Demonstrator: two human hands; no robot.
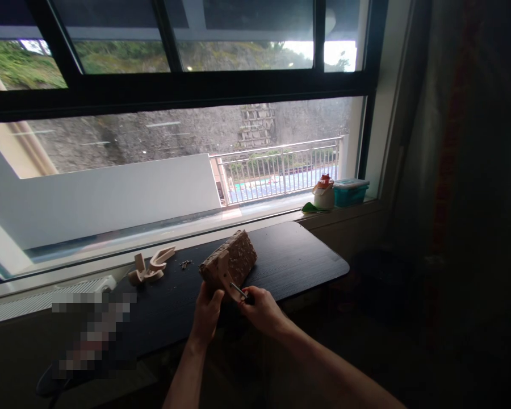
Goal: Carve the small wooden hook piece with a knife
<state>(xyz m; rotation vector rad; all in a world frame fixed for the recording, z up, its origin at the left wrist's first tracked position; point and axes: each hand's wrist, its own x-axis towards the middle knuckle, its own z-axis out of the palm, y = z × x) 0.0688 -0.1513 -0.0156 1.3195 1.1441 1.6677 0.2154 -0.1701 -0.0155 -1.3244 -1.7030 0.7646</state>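
Table [298, 255]: right edge well clear of block [243, 258]
Left hand [207, 312]: grasping block's near side
Right hand [262, 309]: clenched round screwdriver [237, 289] (slanted)

1. A teal lidded box [350, 194] is placed on the windowsill [259, 224].
2. An orange-topped bottle [323, 197] is positioned just beside the box.
3. A metal railing [283, 170] is seen through the window [221, 88].
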